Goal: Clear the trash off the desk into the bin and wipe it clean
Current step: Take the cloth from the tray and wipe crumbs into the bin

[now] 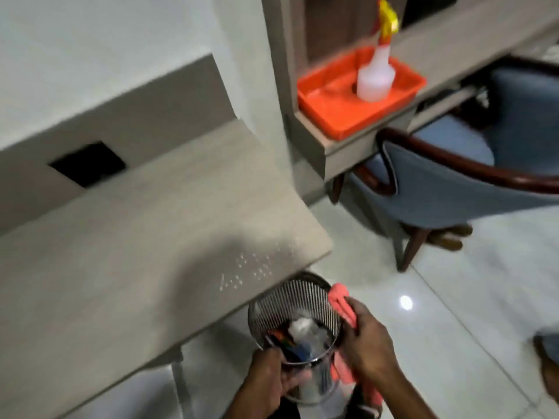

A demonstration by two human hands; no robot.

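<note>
Metal mesh bin of trash between both hands, left hand on its side, right hand clutching pink cloth.

My left hand and right hand grip a round perforated metal bin holding crumpled trash, beside the pale wooden desk. A pink cloth is pressed under my right fingers against the rim.

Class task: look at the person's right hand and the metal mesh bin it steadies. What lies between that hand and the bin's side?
In the head view, a pink cloth lies between the right hand and the mesh bin, pressed against its rim and side.
</note>
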